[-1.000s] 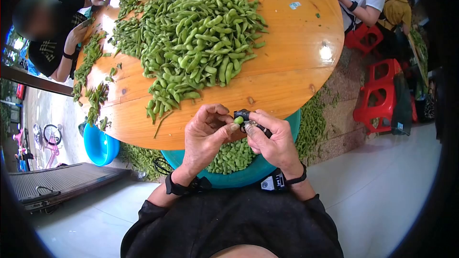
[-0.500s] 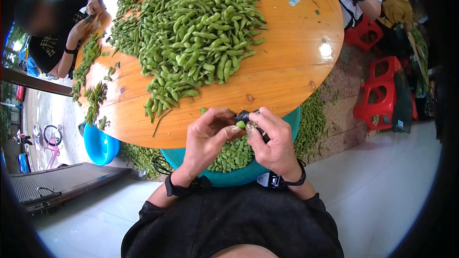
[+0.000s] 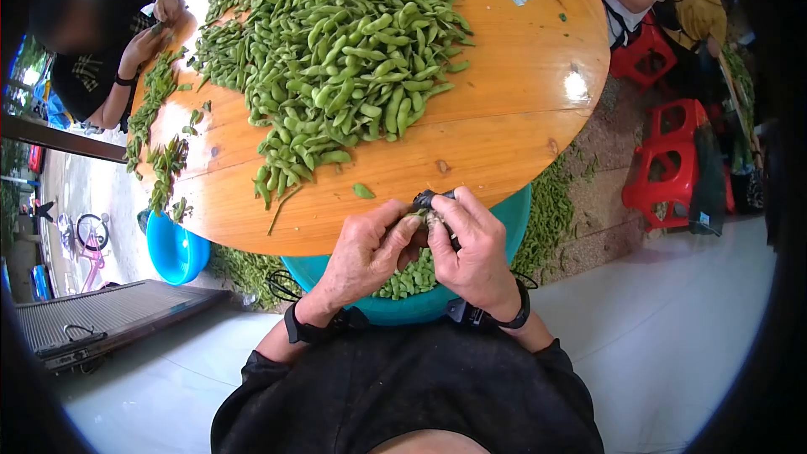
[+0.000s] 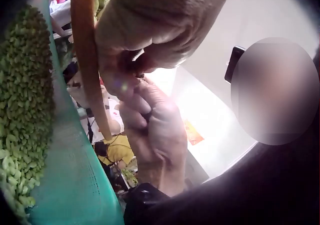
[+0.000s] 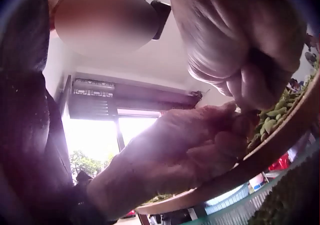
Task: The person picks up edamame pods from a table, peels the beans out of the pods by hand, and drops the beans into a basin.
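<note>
Both hands meet fingertip to fingertip above a teal basin (image 3: pixel 395 310) of shelled green beans (image 3: pixel 412 279) at the table's near edge. The left hand (image 3: pixel 363 254) pinches a small green pod (image 3: pixel 419 213), mostly hidden by the fingers. Black covering (image 3: pixel 429 199) shows at a finger of the right hand (image 3: pixel 477 254), whose thumb and fingers also pinch the pod. In the left wrist view the beans (image 4: pixel 25 100) fill the basin beside the hands. A large heap of pods (image 3: pixel 353 67) lies on the wooden table (image 3: pixel 496 134), with one loose pod (image 3: pixel 363 191) nearer the hands.
A blue basin (image 3: pixel 175 250) stands on the floor at left, near a dark ridged panel (image 3: pixel 118 319). Red stools (image 3: pixel 668 164) are at right. Scattered pods (image 3: pixel 551 219) cover floor beside the teal basin. One person sits at the far left, another at the upper right.
A loose pod now lies on the table just beyond the left hand. The round green bean seen between the fingertips is no longer visible there. The person at upper right has moved an arm.
</note>
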The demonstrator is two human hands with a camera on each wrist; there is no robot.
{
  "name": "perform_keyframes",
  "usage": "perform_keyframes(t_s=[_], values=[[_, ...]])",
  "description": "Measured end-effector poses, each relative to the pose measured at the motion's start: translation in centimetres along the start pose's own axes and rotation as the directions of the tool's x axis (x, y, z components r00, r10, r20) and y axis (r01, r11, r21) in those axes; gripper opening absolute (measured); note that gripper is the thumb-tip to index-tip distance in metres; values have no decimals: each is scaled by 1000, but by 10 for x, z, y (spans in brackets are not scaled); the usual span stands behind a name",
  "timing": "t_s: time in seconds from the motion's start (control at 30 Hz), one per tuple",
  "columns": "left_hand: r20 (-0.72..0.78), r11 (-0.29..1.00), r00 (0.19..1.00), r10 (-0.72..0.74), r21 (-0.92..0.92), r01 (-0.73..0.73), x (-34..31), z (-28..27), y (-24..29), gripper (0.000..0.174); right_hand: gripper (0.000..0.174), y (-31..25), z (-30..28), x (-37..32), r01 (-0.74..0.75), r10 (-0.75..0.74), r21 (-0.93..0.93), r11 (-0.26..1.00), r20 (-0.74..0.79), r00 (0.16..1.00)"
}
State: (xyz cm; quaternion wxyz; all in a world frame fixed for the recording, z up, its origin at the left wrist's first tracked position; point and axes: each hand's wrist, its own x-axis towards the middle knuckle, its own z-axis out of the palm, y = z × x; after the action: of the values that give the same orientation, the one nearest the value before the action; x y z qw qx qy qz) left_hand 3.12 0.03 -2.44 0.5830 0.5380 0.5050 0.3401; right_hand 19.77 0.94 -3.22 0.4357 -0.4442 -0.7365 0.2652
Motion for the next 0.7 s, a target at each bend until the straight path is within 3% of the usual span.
perform_keyframes(t_s=[0.17,0.23,0.33,0.4,0.43,0.5,0.53,0.6,0.63,0.67,0.7], values=[[29,998,999,-23,-53,25,0,-1,0,18,27,2,0,2,-35,33,50,998,48,998],[20,998,998,-59,-33,60,-1,1,-4,18,26,-7,6,1,37,-39,-66,997,-37,999],[-55,993,997,61,102,-55,-2,6,-12,21,24,-10,9,-1,37,-41,-76,996,-54,998],[-6,995,999,-53,-80,52,-3,6,6,28,22,-4,-2,2,15,-19,-85,996,-41,999],[-5,995,999,-53,-80,52,-7,5,10,28,21,-1,-11,3,-6,4,-90,996,-26,1000],[181,995,981,66,64,-79,-18,-1,13,33,15,-2,-44,3,-188,188,-15,982,-26,982],[174,995,983,64,65,-76,-19,-7,12,33,15,5,-62,-1,-219,218,-20,976,-21,976],[335,890,888,315,221,-399,-22,-19,10,28,16,6,-113,-5,-234,262,-222,947,110,959],[162,891,938,306,299,-342,-23,-24,8,26,18,15,-136,-15,-286,338,-272,919,167,926],[162,891,938,308,298,-344,-20,-30,8,26,20,14,-149,-18,-284,339,-298,911,150,929],[-12,791,929,371,528,-309,-12,-37,8,22,20,16,-157,-23,-345,395,-331,879,98,913]])
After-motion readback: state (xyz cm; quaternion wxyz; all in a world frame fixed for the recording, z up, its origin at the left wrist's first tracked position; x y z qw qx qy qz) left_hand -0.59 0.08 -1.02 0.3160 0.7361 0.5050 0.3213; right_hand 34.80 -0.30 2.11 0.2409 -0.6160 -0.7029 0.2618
